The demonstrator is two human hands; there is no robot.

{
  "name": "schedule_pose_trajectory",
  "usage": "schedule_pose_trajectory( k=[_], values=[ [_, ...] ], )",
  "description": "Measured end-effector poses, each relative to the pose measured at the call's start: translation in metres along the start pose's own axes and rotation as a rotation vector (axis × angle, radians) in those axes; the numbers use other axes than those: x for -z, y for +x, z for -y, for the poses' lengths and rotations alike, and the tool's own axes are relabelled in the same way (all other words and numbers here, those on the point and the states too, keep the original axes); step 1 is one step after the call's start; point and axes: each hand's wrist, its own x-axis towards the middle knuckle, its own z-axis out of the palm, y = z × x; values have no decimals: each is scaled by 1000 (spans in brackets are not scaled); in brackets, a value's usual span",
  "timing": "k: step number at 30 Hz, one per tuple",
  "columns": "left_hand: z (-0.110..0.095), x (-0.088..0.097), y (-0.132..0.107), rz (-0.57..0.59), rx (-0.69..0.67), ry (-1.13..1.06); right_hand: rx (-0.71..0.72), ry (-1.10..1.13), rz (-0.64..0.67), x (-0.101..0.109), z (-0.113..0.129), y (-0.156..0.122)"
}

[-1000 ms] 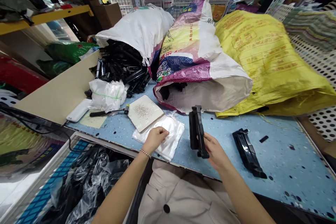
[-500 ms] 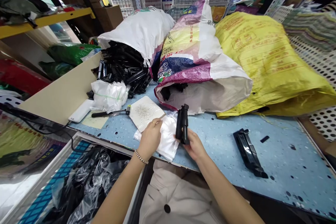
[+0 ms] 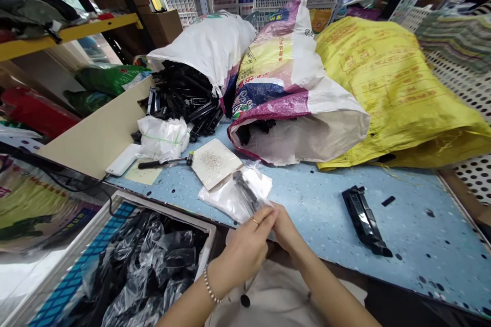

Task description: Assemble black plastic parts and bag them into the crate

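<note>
Both hands meet at the near edge of the blue table. My left hand pinches the mouth of a clear plastic bag, fingers closed on it. My right hand is closed on the end of a long black plastic part, which lies mostly inside that bag, blurred through the film. More clear bags lie flat underneath, beside a beige square card dusted with tiny screws.
A second black part lies on the table to the right. Behind stand three sacks: a white one spilling black parts, a pink-and-white one, a yellow one. A screwdriver lies left. A bin of bagged parts sits below left.
My right hand carried the black part from the table's middle leftward and lowered it into the bag. My left hand lifted a bag off the stack and drew back toward me.
</note>
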Motion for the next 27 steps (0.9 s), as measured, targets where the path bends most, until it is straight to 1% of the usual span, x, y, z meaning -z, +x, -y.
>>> schedule_pose_trajectory(
  k=[1,2,3,4,5,7,8,9,10,11,12,13,14,15,16,17,18,19,20,21,22,24,25,26,27],
  values=[
    [-6,-6,-4,-4,12,8,36,-55,-16,-6,2,-3],
    [-12,-9,-9,-16,36,15,77,-158,-19,-12,4,-8],
    [-17,-8,-15,-30,68,12,111,-286,4,-18,7,-16],
    [-21,-2,-22,-45,103,-4,122,-416,64,-25,11,-25],
    [-25,8,-32,-56,147,-32,104,-530,149,-31,15,-36],
    [-31,39,-56,-60,263,-94,16,-676,334,-37,27,-57],
    [-32,57,-69,-43,338,-114,-8,-741,380,-36,36,-66],
    [-30,74,-83,-2,406,-117,4,-828,375,-29,46,-73],
    [-24,87,-95,60,469,-105,55,-939,319,-19,59,-78],
    [-15,96,-106,127,531,-81,138,-1070,219,-3,73,-82],
    [-1,100,-115,190,591,-43,215,-1196,105,16,89,-84],
    [15,98,-122,240,649,7,303,-1311,-14,38,105,-85],
    [32,92,-126,275,710,68,376,-1444,-126,62,121,-84],
    [49,82,-128,298,765,138,458,-1608,-239,86,136,-83],
    [64,71,-127,313,808,208,517,-1770,-320,109,149,-81],
    [76,60,-124,330,833,268,546,-1918,-331,129,159,-79],
    [82,50,-117,343,828,297,554,-2039,-300,146,168,-77],
    [84,41,-108,347,791,288,555,-2134,-267,159,174,-75],
    [81,34,-96,332,726,245,547,-2205,-215,168,177,-73],
    [74,29,-81,293,645,184,538,-2253,-167,173,179,-73],
    [65,24,-63,221,570,129,529,-2284,-124,175,180,-73],
    [48,14,-26,13,457,106,500,-2313,-51,173,180,-75],
    [42,8,-8,-90,430,135,475,-2316,-28,170,180,-76],
    [39,2,8,-165,421,161,445,-2309,-14,167,180,-78],
    [39,-3,22,-211,421,172,409,-2292,-11,164,179,-81]
  ],
)
